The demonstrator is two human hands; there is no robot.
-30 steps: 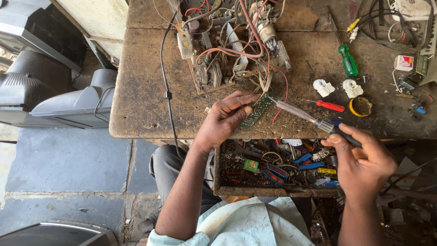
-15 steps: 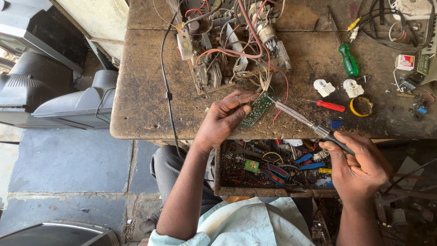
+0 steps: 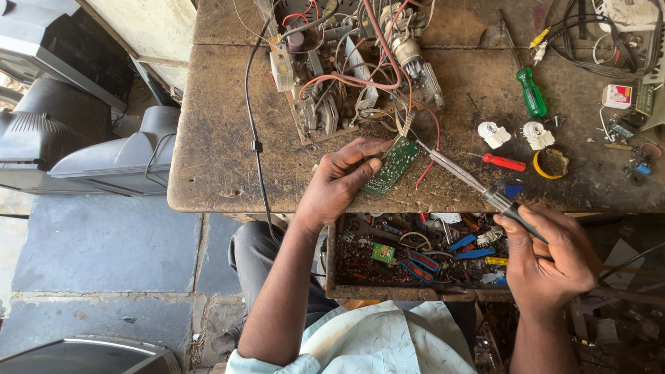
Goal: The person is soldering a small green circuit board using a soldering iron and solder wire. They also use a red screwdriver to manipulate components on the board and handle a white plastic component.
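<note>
Head view:
Hands: left hand pinched a small green circuit board at the surface's near edge; right hand was closed around a soldering iron, tip touching the board's top.
Risk: the hot tip could slip onto the nearby fingers or the red wires, as the board was held freehand.
Around: wired chassis at 12 o'clock, red screwdriver at 3, open tool drawer at 6.

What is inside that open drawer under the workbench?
The open drawer holds a jumble of tools: blue-handled pliers, a small green circuit board, a yellow-handled tool and loose wires. The right hand covers its right end, and the bottom layers are buried.
</note>
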